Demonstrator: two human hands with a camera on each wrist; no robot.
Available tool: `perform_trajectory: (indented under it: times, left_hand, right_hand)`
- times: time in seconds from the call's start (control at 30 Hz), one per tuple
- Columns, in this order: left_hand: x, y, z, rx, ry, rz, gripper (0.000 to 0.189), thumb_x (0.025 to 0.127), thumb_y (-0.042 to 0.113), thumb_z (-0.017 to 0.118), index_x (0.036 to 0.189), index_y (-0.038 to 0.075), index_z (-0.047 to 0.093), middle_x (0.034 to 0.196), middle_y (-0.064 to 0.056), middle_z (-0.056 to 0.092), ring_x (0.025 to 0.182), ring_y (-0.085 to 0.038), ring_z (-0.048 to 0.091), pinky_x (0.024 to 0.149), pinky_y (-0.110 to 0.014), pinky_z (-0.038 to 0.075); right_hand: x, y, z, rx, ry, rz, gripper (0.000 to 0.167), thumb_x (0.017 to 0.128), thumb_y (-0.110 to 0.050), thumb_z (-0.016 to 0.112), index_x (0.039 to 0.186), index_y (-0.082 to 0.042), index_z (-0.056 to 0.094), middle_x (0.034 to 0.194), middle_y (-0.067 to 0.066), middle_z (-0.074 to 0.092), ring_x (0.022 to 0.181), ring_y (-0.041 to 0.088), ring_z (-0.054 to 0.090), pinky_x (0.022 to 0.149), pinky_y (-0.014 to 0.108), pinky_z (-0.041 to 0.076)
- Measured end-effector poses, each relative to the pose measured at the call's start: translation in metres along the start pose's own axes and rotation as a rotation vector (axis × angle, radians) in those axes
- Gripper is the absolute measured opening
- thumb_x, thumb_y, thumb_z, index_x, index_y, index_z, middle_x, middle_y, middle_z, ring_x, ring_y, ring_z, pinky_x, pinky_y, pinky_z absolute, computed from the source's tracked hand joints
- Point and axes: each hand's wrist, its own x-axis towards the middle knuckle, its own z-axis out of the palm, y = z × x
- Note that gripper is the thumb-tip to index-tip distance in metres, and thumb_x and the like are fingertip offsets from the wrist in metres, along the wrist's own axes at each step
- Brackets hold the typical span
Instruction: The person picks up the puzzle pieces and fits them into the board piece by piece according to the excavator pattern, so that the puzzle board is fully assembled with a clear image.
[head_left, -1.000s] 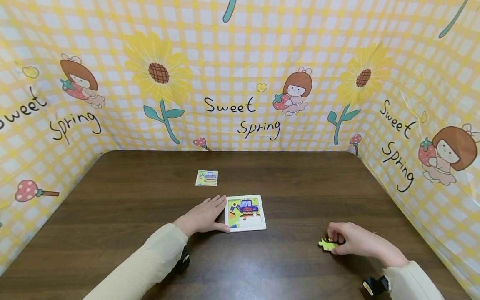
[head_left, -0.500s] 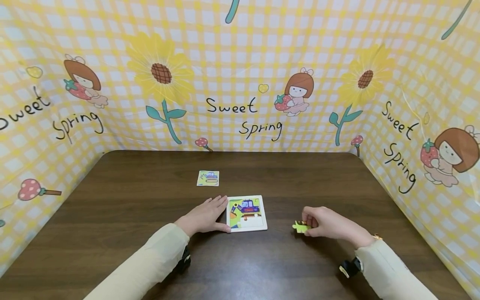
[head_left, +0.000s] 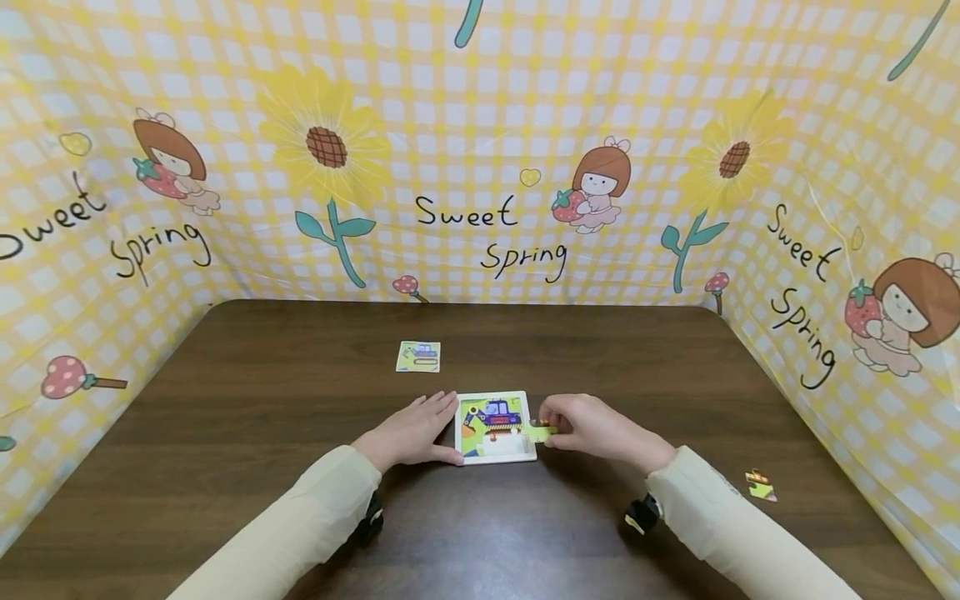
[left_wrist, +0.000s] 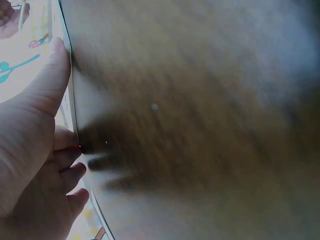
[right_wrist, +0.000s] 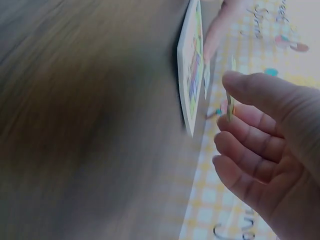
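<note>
A square puzzle board [head_left: 498, 448] with a white rim lies mid-table, showing a purple excavator picture with a white gap at its lower right. My left hand [head_left: 408, 433] rests flat on the table, its fingers and thumb spread straight along the board's left edge. With thumb and fingers, my right hand [head_left: 600, 427] pinches a green puzzle piece [head_left: 538, 433] at the board's right rim. In the right wrist view the piece [right_wrist: 230, 107] stands edge-on between thumb and fingertips, its printed side hidden.
One more puzzle piece [head_left: 762, 485], green and orange, lies on the table to the right, beside the right sleeve. A small excavator picture card [head_left: 418, 357] lies behind the board. Patterned checked cloth [head_left: 480, 150] walls the brown table [head_left: 315, 350] at the back and sides.
My right hand has carried the green puzzle piece leftward from the table's right side to the board. The piece left behind on the right has come into view. The left hand stays put.
</note>
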Motion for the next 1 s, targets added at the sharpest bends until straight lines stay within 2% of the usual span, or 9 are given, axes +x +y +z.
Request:
perform_trajectory:
  times: [0.23,0.47,0.67,1.0]
  left_hand:
    - [0.0,0.001,-0.001,0.001,-0.005,-0.001,0.089,0.083,0.055,0.057,0.142,-0.004,0.026,0.148,-0.017,0.023,0.136,-0.031,0.018,0.108,-0.044,0.017]
    - [0.001,0.002,-0.001,0.0,-0.002,-0.003,0.09,0.083,0.055,0.058,0.142,-0.004,0.027,0.147,-0.016,0.024,0.135,-0.031,0.018,0.107,-0.043,0.017]
    - [0.001,0.002,-0.002,-0.004,-0.003,-0.011,0.09,0.082,0.055,0.059,0.142,-0.004,0.028,0.147,-0.016,0.025,0.135,-0.031,0.019,0.108,-0.043,0.017]
    - [0.0,0.001,-0.001,-0.012,0.005,-0.001,0.089,0.082,0.054,0.06,0.141,-0.005,0.029,0.146,-0.018,0.026,0.135,-0.031,0.02,0.107,-0.044,0.018]
  right_hand:
    - [0.019,-0.012,0.017,-0.054,-0.021,-0.022,0.019,0.077,-0.013,0.076,0.09,-0.006,0.063,0.074,-0.003,0.053,0.065,0.013,0.05,0.057,0.02,0.042]
    - [0.031,-0.019,0.029,-0.063,-0.06,-0.105,0.014,0.078,-0.014,0.075,0.087,-0.01,0.065,0.08,-0.004,0.059,0.067,0.01,0.052,0.06,0.018,0.042]
    - [0.037,-0.02,0.036,-0.107,-0.059,-0.174,0.01,0.078,-0.012,0.074,0.08,-0.012,0.065,0.075,-0.006,0.058,0.065,0.007,0.051,0.058,0.017,0.041]
    - [0.04,-0.024,0.038,-0.183,-0.052,-0.203,0.005,0.077,-0.012,0.074,0.079,-0.014,0.07,0.079,-0.007,0.063,0.072,0.005,0.055,0.066,0.019,0.046]
